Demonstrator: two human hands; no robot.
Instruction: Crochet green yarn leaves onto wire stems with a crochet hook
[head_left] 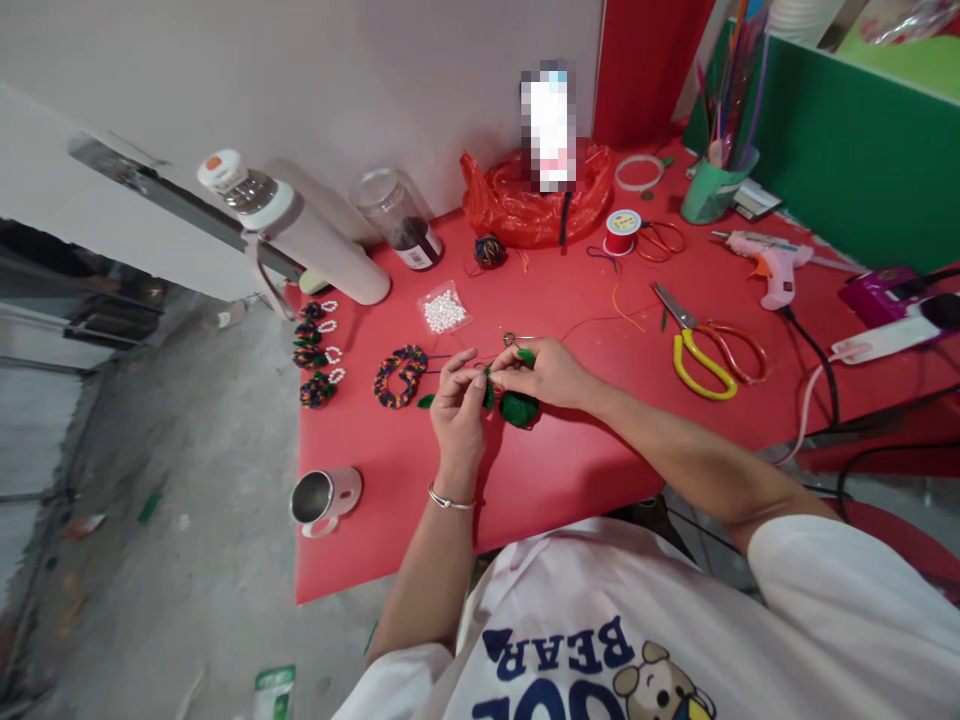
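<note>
My left hand (pixel 459 412) is closed, thumb and fingers pinching a small piece of green yarn work (pixel 488 392). Against it, my right hand (pixel 553 374) is closed too, its fingertips pressed to the same green piece. A bit of green shows at the right hand's knuckles, and a thin metal tool (pixel 510 339) with a ring-like end sticks up by its fingers; its kind is unclear. Just below the hands lies a ball of green yarn (pixel 519 409). Left of them rests a multicoloured crocheted loop (pixel 400 377). A packet of white beads (pixel 444 309) lies beyond.
Yellow-and-red-handled scissors (pixel 705 360) and a pink glue gun (pixel 776 262) lie at right. A tall bottle (pixel 322 240), a jar (pixel 401 222) and a red plastic bag (pixel 487 205) stand behind. Several beaded yarn pieces (pixel 316 388) and a mug (pixel 326 496) sit near the left edge.
</note>
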